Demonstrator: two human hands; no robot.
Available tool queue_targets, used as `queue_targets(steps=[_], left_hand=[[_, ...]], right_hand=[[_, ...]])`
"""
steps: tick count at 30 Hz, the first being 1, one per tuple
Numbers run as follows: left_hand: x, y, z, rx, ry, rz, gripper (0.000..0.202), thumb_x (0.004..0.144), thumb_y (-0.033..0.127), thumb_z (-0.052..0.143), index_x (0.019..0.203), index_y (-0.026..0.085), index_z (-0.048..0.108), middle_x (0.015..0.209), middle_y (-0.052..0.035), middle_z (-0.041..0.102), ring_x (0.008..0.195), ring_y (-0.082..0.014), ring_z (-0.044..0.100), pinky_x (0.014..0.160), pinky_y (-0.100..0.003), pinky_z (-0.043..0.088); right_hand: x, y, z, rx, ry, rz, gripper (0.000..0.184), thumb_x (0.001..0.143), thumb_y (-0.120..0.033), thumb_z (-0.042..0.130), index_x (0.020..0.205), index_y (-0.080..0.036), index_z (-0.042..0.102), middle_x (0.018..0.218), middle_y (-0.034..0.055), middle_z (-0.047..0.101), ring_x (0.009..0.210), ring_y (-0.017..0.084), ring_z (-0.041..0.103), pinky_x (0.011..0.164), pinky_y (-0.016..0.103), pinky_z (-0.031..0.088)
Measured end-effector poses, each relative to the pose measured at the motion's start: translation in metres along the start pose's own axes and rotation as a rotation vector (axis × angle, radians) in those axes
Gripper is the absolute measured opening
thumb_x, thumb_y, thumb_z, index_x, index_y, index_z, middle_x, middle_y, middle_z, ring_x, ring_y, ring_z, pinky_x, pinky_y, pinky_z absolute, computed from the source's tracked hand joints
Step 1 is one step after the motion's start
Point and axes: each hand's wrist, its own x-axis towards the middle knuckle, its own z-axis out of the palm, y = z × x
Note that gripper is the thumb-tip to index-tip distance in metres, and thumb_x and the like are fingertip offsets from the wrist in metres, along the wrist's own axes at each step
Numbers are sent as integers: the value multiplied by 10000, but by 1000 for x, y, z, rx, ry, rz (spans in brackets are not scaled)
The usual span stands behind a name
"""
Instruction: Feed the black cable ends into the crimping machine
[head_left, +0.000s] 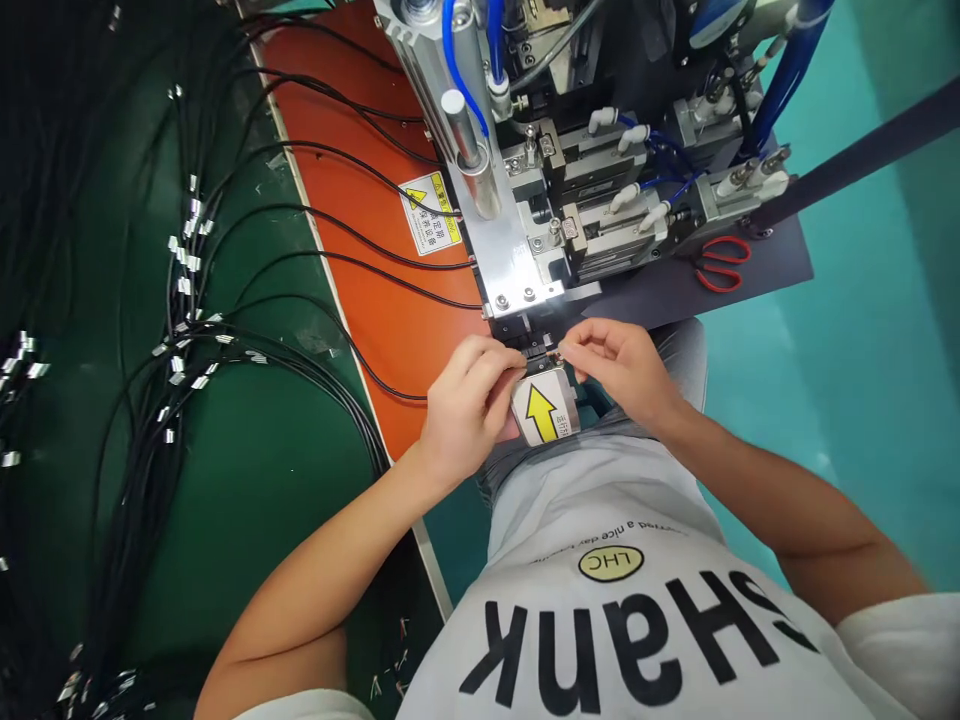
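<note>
My left hand point(466, 405) is closed, thumb and fingers pinched together at the front edge of the machine. A black cable point(375, 380) runs from the left into this hand; its end is hidden by the fingers. My right hand point(626, 368) is pinched at a small dark fixture point(537, 358), and what lies between its fingertips is too small to make out. Just below the fingertips sits a metal block with a yellow arrow label point(544, 408). The machine point(517, 255) with a steel plate and cylinder stands directly beyond both hands.
Several black cables cross the orange board point(360, 200) into the machine's left side. Bundled cables with silvery ends point(187, 260) lie on the green table point(247, 520). Red-handled scissors point(721, 265) rest on the dark base to the right. Blue air tubes point(787, 80) rise at the back.
</note>
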Motion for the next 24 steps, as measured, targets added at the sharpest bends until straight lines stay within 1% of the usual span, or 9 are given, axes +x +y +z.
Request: queue_targets(steps=[2,4,8,12,19,24], left_hand=[[2,-9,4,79,22,62,141,916,108,576,1007,181,655,880,-32,594,809,-126,586,716,-248,513],[2,-17,8,114,24,101,191,924,107,557,1061,190,661,852,-24,573,778,-121,580,676,-234,507],[0,-26,12,128,-13,126,309,924,66,504,1163,196,650,850,-29,549,786,-125,576,655,-229,501],[0,-29,11,141,-42,142,332,936,77,466,1197,188,639,863,-39,539,789,-132,568,660,-241,498],[-1,-33,14,186,-70,145,337,958,128,430,1222,202,626,869,-41,523,789,-140,562,684,-255,506],[-2,-33,16,230,-63,142,344,964,137,410,1228,210,619,863,-43,518,771,-139,549,626,-233,471]], right_hand=[[12,4,-1,18,4,18,193,812,-322,738,758,-157,654,705,-3,606,588,97,512,577,254,422],[20,8,-1,30,4,21,208,796,-337,755,755,-159,655,709,-4,610,586,96,512,578,255,423],[27,17,-2,24,-14,29,234,789,-372,764,763,-166,655,693,-11,606,582,99,517,582,257,425],[31,21,-3,28,-14,33,265,776,-401,774,768,-165,653,678,-16,599,577,101,517,579,258,427],[31,18,-3,31,-22,46,266,770,-398,781,766,-165,652,670,-15,593,583,102,518,583,259,426],[33,19,-4,16,-28,35,267,774,-408,774,775,-173,649,657,-15,587,590,112,524,576,263,432]])
